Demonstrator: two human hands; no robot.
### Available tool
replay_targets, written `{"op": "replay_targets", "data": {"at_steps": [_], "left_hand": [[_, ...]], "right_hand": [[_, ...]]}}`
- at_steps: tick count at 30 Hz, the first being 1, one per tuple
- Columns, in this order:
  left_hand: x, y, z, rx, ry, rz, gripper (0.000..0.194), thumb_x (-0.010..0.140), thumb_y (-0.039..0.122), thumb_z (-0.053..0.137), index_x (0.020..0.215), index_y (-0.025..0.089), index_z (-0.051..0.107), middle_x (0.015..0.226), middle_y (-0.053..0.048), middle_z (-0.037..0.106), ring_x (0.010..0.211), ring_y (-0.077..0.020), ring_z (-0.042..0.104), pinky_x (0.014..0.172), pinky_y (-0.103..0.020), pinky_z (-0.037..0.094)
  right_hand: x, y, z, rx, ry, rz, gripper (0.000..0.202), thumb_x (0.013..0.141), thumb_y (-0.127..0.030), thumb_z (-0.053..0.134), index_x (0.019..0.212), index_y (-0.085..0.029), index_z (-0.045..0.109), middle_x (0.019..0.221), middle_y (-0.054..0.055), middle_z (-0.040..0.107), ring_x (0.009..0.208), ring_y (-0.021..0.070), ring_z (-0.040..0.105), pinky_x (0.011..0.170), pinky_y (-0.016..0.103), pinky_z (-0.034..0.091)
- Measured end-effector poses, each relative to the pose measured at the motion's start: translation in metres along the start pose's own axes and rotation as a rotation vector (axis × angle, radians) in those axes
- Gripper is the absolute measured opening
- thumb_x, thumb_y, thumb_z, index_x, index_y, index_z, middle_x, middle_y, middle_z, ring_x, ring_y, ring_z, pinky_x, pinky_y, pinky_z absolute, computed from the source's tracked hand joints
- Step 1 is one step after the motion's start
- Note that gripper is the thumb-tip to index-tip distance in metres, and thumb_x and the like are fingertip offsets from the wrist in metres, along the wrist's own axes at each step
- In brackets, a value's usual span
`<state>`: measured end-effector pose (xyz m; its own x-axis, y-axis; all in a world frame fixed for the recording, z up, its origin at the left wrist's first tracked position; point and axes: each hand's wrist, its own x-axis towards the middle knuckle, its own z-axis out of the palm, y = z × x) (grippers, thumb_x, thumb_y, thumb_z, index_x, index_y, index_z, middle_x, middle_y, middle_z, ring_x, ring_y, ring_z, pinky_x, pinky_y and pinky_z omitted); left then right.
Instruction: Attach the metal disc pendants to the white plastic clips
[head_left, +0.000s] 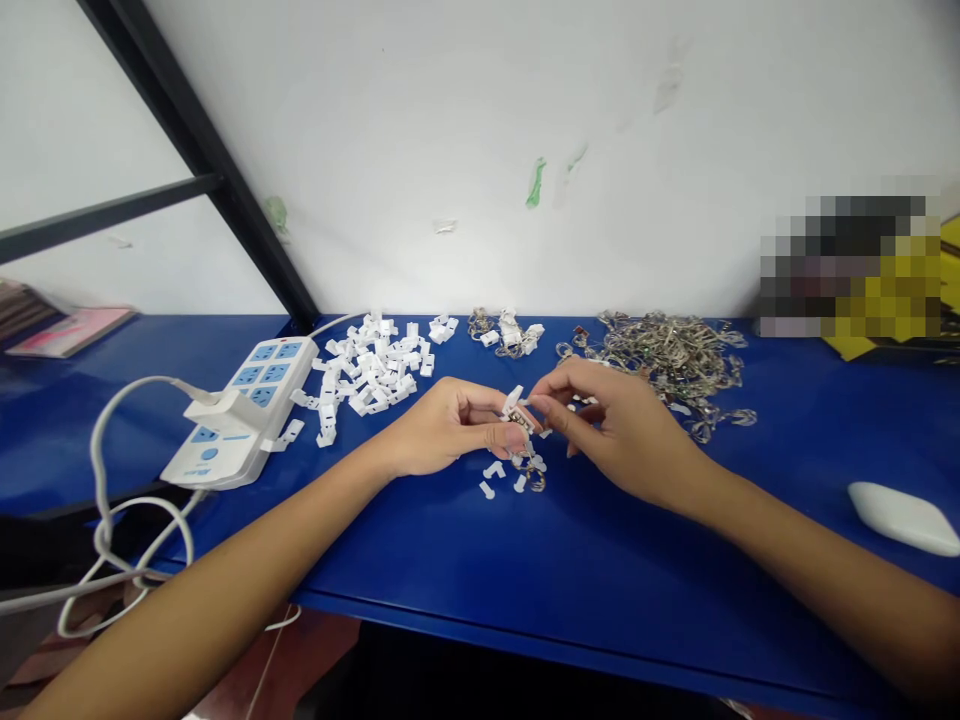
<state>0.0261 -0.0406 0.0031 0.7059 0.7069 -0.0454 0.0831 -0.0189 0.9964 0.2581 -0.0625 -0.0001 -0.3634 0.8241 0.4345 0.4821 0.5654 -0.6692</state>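
Head view: centre frame, left hand [442,428] gripping white part [516,416], best keeping it steady; right hand [611,425] pinching small pale piece [527,402] just beside, best aligning gently

Just the one cam, worn on the head, peering forward and down from above the table's [600,570] near side. It's pretty close, with the left hand [457,425] and right hand [611,425] mid-frame over the table. Fairly wide too: wall [450,130] behind the table, some floor [251,675] below its front edge.
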Motion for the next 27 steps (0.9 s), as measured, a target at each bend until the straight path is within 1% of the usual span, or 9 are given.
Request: {"op": "replay_targets", "data": {"at_steps": [2, 4, 7, 11, 13, 16, 22, 24, 27], "left_hand": [[0.000, 0.000, 0.000, -0.001, 0.002, 0.000, 0.031, 0.089, 0.039, 0.079, 0.111, 0.016, 0.080, 0.101, -0.011, 0.080, 0.090, -0.0182, 0.075, 0.084, -0.030, 0.060], [0.001, 0.000, -0.001, 0.004, -0.003, 0.003, 0.031, 0.090, 0.039, 0.077, 0.111, 0.017, 0.080, 0.108, -0.012, 0.080, 0.091, -0.0176, 0.075, 0.083, -0.029, 0.060], [0.001, -0.003, -0.002, 0.008, -0.012, -0.001, 0.030, 0.090, 0.040, 0.077, 0.109, 0.017, 0.080, 0.113, -0.013, 0.079, 0.094, -0.0185, 0.076, 0.085, -0.030, 0.059], [0.001, -0.004, -0.003, 0.018, -0.004, 0.005, 0.030, 0.092, 0.039, 0.076, 0.109, 0.015, 0.080, 0.106, -0.013, 0.081, 0.092, -0.0187, 0.076, 0.085, -0.029, 0.059], [0.001, -0.002, -0.003, 0.019, -0.005, 0.013, 0.030, 0.093, 0.037, 0.075, 0.111, 0.014, 0.080, 0.103, -0.013, 0.081, 0.092, -0.0187, 0.076, 0.084, -0.028, 0.059], [0.000, 0.000, -0.001, 0.015, -0.003, 0.013, 0.030, 0.094, 0.039, 0.073, 0.109, 0.014, 0.081, 0.100, -0.012, 0.081, 0.091, -0.0181, 0.076, 0.083, -0.027, 0.059], [0.000, -0.001, 0.001, 0.021, 0.040, 0.008, 0.030, 0.096, 0.043, 0.071, 0.097, 0.015, 0.083, 0.093, -0.010, 0.082, 0.086, -0.0166, 0.076, 0.082, -0.026, 0.059], [-0.001, -0.002, 0.002, 0.023, 0.043, 0.007, 0.030, 0.096, 0.043, 0.070, 0.099, 0.016, 0.083, 0.093, -0.009, 0.081, 0.086, -0.0165, 0.076, 0.083, -0.026, 0.059], [-0.002, -0.003, 0.002, 0.016, 0.044, -0.003, 0.032, 0.096, 0.044, 0.070, 0.106, 0.017, 0.082, 0.095, -0.010, 0.082, 0.089, -0.0177, 0.077, 0.083, -0.028, 0.059]], "right_hand": [[0.000, 0.001, -0.004, -0.210, 0.050, -0.193, 0.013, 0.103, -0.024, 0.056, 0.096, -0.020, 0.066, 0.090, 0.004, 0.068, 0.074, 0.0143, 0.064, 0.063, 0.029, 0.053], [-0.001, 0.001, -0.007, -0.366, 0.068, -0.347, 0.011, 0.103, -0.018, 0.053, 0.099, -0.019, 0.063, 0.093, 0.005, 0.069, 0.077, 0.0146, 0.065, 0.066, 0.029, 0.052], [-0.004, 0.000, -0.009, -0.563, 0.074, -0.503, 0.012, 0.101, -0.010, 0.054, 0.105, -0.017, 0.062, 0.095, 0.005, 0.071, 0.082, 0.0151, 0.067, 0.063, 0.028, 0.049], [-0.007, -0.004, -0.008, -0.758, 0.078, -0.649, 0.017, 0.098, -0.003, 0.054, 0.108, -0.014, 0.063, 0.096, 0.007, 0.072, 0.083, 0.0167, 0.068, 0.056, 0.028, 0.044], [-0.007, -0.006, -0.007, -0.784, 0.080, -0.678, 0.017, 0.098, -0.002, 0.054, 0.109, -0.012, 0.063, 0.094, 0.007, 0.072, 0.083, 0.0177, 0.068, 0.056, 0.028, 0.045], [-0.007, -0.007, -0.006, -0.779, 0.095, -0.677, 0.015, 0.097, -0.003, 0.057, 0.108, -0.011, 0.063, 0.092, 0.008, 0.071, 0.083, 0.0180, 0.067, 0.061, 0.029, 0.049], [-0.009, -0.007, -0.003, -0.763, 0.129, -0.674, 0.015, 0.095, -0.003, 0.060, 0.108, -0.010, 0.063, 0.092, 0.008, 0.070, 0.081, 0.0178, 0.065, 0.062, 0.030, 0.052], [-0.010, -0.006, -0.001, -0.754, 0.135, -0.672, 0.015, 0.095, -0.003, 0.060, 0.108, -0.009, 0.064, 0.091, 0.008, 0.070, 0.079, 0.0178, 0.065, 0.062, 0.031, 0.052], [-0.012, -0.005, 0.004, -0.729, 0.152, -0.666, 0.017, 0.095, -0.003, 0.061, 0.110, -0.009, 0.064, 0.089, 0.008, 0.070, 0.077, 0.0173, 0.065, 0.063, 0.031, 0.053]]}}
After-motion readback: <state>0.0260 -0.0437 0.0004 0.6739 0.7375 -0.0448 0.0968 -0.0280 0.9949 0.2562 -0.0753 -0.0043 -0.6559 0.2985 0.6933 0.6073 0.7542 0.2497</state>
